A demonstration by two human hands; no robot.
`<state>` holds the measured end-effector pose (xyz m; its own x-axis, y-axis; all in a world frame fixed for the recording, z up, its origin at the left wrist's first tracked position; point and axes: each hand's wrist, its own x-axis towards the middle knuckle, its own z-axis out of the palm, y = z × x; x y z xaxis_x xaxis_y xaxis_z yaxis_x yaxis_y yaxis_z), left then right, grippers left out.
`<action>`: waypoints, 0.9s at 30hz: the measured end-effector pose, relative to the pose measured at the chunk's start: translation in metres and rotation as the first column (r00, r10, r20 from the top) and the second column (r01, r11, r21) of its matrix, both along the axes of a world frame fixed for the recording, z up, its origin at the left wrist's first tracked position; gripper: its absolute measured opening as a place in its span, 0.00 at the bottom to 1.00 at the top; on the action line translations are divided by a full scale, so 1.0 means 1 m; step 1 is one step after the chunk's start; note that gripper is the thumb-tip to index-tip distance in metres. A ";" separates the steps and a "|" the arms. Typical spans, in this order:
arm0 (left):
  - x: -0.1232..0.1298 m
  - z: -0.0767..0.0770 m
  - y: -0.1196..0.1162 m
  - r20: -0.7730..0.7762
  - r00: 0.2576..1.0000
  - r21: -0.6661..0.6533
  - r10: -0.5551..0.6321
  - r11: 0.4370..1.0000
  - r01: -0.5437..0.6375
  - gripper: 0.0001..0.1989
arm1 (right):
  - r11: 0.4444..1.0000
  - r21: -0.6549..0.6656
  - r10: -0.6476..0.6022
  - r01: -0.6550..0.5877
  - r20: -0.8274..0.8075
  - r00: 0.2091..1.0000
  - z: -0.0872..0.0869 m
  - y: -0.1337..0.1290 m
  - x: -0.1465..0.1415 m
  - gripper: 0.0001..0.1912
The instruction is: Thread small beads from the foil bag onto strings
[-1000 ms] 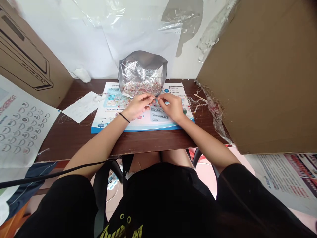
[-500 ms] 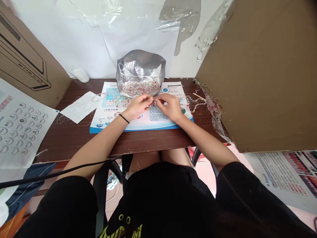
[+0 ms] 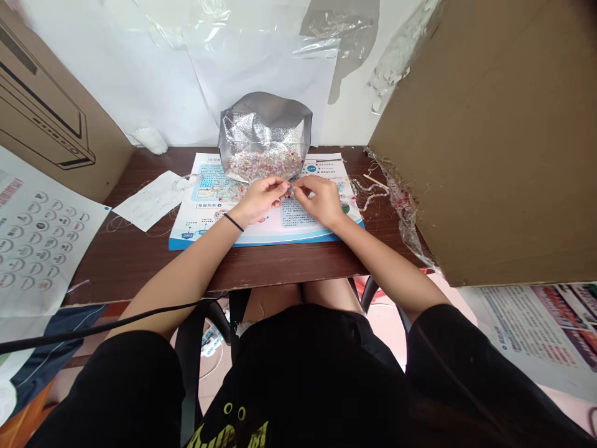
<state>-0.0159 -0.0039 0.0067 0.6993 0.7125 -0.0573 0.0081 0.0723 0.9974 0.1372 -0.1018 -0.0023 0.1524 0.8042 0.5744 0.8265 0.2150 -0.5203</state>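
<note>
My left hand (image 3: 262, 198) and my right hand (image 3: 321, 198) meet fingertip to fingertip over a printed sheet (image 3: 252, 236). Thumb and forefinger of each hand are pinched together. Whatever sits between the fingertips is too small to name, though a speck of blue and red shows there. Right behind the hands stands an open silver-lined bag (image 3: 265, 134), with many small pink, white and clear beads (image 3: 265, 167) in its bottom. More loose beads and fine strands lie on the sheet to both sides of my hands.
A white card (image 3: 152, 202) wound with thin thread lies left on the dark wooden table (image 3: 280, 267). Bead strands (image 3: 373, 202) and crumpled clear plastic (image 3: 405, 205) lie at the right, against a big cardboard panel (image 3: 508, 143). Another cardboard panel (image 3: 51, 93) stands left.
</note>
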 end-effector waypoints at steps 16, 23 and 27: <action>0.000 0.004 -0.005 0.010 1.000 -0.004 0.002 1.000 -0.001 0.09 | 0.997 -0.072 0.005 -0.005 0.008 1.000 0.003 0.000 0.001 0.11; 0.000 0.008 -0.008 0.001 1.000 -0.017 0.012 1.000 -0.012 0.12 | 0.996 -0.089 0.012 -0.011 0.011 1.000 0.002 -0.002 0.002 0.10; 0.000 0.009 -0.009 -0.003 1.000 -0.018 0.004 1.000 -0.004 0.12 | 0.993 -0.115 -0.011 0.010 -0.006 1.000 0.002 -0.003 0.000 0.08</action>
<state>-0.0158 -0.0132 0.0155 0.6961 0.7143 -0.0719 0.0103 0.0902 0.9959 0.1368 -0.1045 0.0000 0.1646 0.8631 0.4774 0.8248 0.1449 -0.5465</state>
